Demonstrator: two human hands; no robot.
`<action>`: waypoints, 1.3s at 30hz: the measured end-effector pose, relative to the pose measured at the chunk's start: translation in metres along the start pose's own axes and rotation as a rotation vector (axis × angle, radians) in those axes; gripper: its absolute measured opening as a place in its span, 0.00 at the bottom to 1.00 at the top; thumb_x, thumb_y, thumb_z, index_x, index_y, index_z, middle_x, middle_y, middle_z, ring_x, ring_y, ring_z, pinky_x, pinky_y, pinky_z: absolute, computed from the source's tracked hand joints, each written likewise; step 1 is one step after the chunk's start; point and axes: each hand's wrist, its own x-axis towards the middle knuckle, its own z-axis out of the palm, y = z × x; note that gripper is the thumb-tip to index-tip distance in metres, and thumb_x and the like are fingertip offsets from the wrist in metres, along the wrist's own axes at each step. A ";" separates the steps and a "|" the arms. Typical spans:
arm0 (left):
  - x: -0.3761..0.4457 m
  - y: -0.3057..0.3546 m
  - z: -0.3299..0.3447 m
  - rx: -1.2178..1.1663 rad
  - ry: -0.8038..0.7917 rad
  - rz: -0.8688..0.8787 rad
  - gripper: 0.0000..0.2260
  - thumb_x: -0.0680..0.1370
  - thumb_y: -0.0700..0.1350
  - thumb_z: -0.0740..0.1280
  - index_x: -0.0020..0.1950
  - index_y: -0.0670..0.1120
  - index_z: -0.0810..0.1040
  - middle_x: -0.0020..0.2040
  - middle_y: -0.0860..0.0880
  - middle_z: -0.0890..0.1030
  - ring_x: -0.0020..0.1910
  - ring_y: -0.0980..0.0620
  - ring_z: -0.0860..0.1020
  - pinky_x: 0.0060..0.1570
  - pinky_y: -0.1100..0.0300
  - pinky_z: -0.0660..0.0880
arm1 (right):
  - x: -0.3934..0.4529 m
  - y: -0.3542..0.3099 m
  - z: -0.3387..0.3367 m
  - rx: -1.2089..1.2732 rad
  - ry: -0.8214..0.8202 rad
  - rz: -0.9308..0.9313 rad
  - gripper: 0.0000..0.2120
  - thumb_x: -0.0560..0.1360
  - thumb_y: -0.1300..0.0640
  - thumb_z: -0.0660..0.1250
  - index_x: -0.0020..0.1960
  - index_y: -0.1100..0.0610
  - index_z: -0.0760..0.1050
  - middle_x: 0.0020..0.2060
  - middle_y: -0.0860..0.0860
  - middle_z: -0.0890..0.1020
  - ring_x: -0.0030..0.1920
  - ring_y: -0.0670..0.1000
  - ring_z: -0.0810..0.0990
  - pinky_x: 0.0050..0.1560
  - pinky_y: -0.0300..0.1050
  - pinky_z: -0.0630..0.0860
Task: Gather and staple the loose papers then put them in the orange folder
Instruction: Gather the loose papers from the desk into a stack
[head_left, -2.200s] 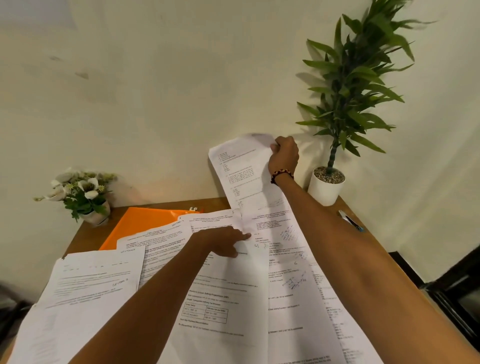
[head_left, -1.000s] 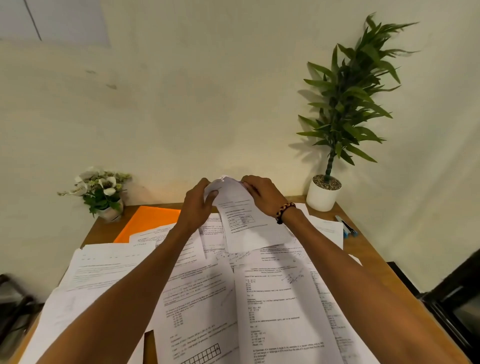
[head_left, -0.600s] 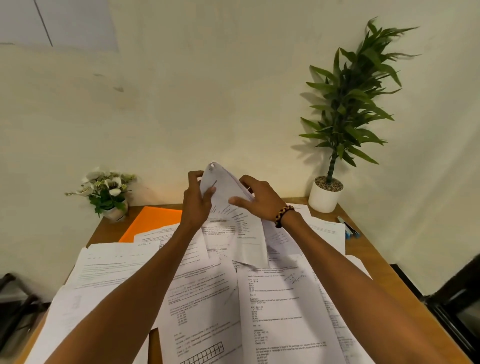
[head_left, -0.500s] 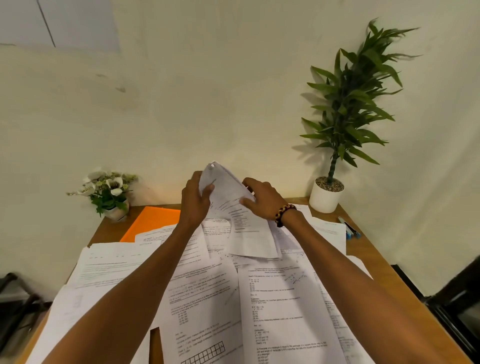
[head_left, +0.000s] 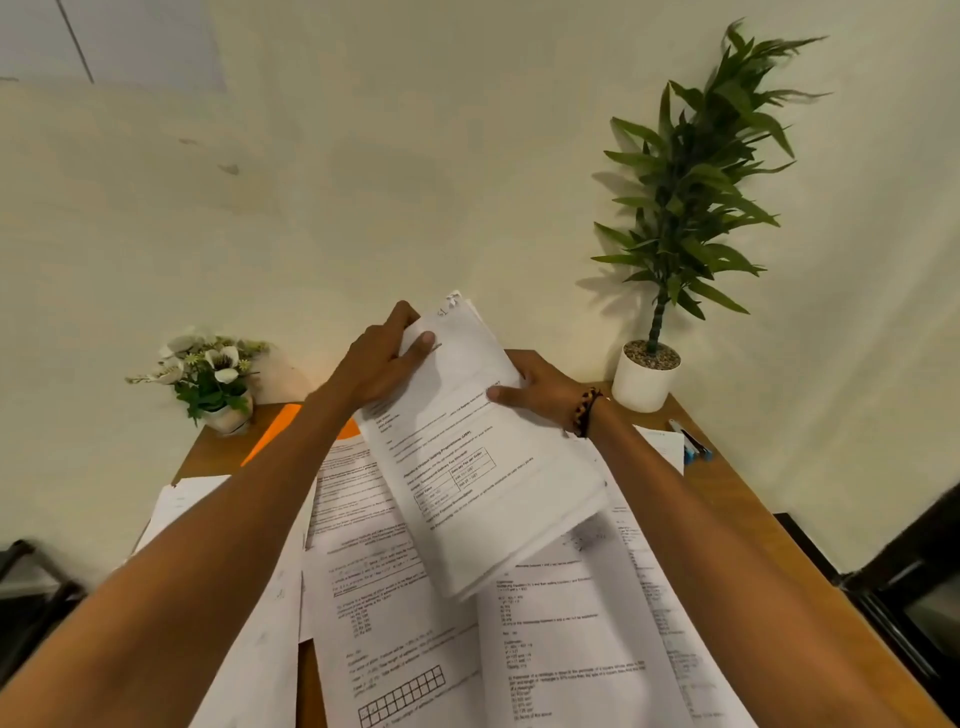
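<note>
**Papers lifted in both your hands above the desk**

The papers (head_left: 467, 447), a small stack of printed sheets, are being held up off the wooden desk (head_left: 727, 499), tilted with the far end raised toward the wall. Your left hand (head_left: 379, 364) is gripping the stack's far left edge, thumb lying across the top sheet and the fingers curling behind it. Your right hand (head_left: 540, 392) is clasping the right edge, thumb pressing on the printed face and the other fingers hidden under the sheets; a beaded bracelet (head_left: 584, 413) is sitting on that wrist.

More loose sheets (head_left: 566, 649) are lying spread and overlapping across the desk beneath the lifted stack. The orange folder (head_left: 270, 434) is lying flat at the far left of the desk, mostly covered by your left forearm and sheets, near a small pot of white flowers (head_left: 210, 374). A tall green plant in a white pot (head_left: 647, 379) is standing at the far right corner, and a blue pen (head_left: 693, 449) is lying just beside it near the edge.
</note>
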 end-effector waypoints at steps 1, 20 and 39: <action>-0.002 0.000 0.002 0.015 -0.033 0.003 0.13 0.82 0.63 0.58 0.52 0.54 0.65 0.39 0.53 0.79 0.36 0.52 0.79 0.33 0.55 0.71 | -0.004 0.003 0.003 0.073 -0.013 0.005 0.23 0.75 0.60 0.70 0.69 0.65 0.72 0.62 0.60 0.81 0.60 0.56 0.82 0.59 0.52 0.80; -0.030 0.003 0.110 0.168 -0.610 -0.019 0.27 0.82 0.61 0.61 0.78 0.49 0.67 0.77 0.48 0.70 0.74 0.45 0.69 0.71 0.51 0.64 | -0.049 0.084 0.044 -0.235 0.197 0.193 0.16 0.76 0.38 0.67 0.49 0.50 0.77 0.40 0.44 0.80 0.39 0.43 0.76 0.39 0.36 0.69; -0.025 0.011 0.175 0.127 -0.658 0.055 0.15 0.81 0.54 0.66 0.64 0.48 0.77 0.62 0.48 0.81 0.59 0.45 0.78 0.57 0.51 0.73 | -0.084 0.144 -0.017 -0.623 0.555 0.873 0.31 0.75 0.50 0.68 0.74 0.58 0.61 0.69 0.61 0.68 0.70 0.63 0.65 0.68 0.60 0.66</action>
